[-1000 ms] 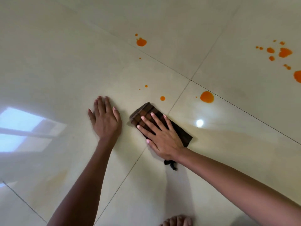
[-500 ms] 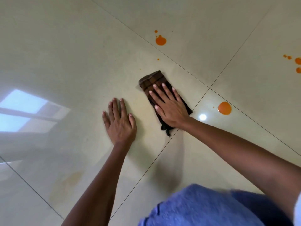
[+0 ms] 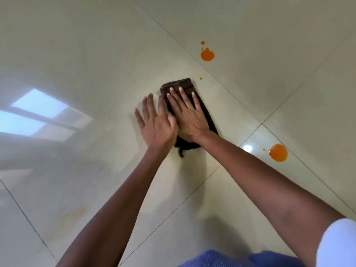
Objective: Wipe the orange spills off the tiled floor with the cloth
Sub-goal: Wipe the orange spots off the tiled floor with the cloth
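Note:
A dark brown folded cloth [image 3: 179, 84] lies on the glossy beige tiled floor [image 3: 86, 51]. My right hand [image 3: 189, 117] presses flat on the cloth, fingers spread and pointing away from me. My left hand [image 3: 156, 125] lies flat right beside it, fingers apart and slightly blurred; it touches the cloth's left edge and my right thumb. An orange spill [image 3: 207, 55] with tiny droplets sits just beyond the cloth, and a small orange dot [image 3: 200, 78] lies close to the cloth's far corner. A second, larger orange spill [image 3: 278, 153] lies to the right of my right forearm.
Dark grout lines [image 3: 240, 105] cross the floor diagonally. A window reflection [image 3: 38, 112] shines at the left and a lamp glare [image 3: 247, 148] near the right spill. Blue fabric [image 3: 240, 259] and a white sleeve [image 3: 337, 243] fill the bottom right.
My right hand has pushed the cloth forward over the small orange drops, which no longer show. My left hand has moved from the bare floor up against the cloth.

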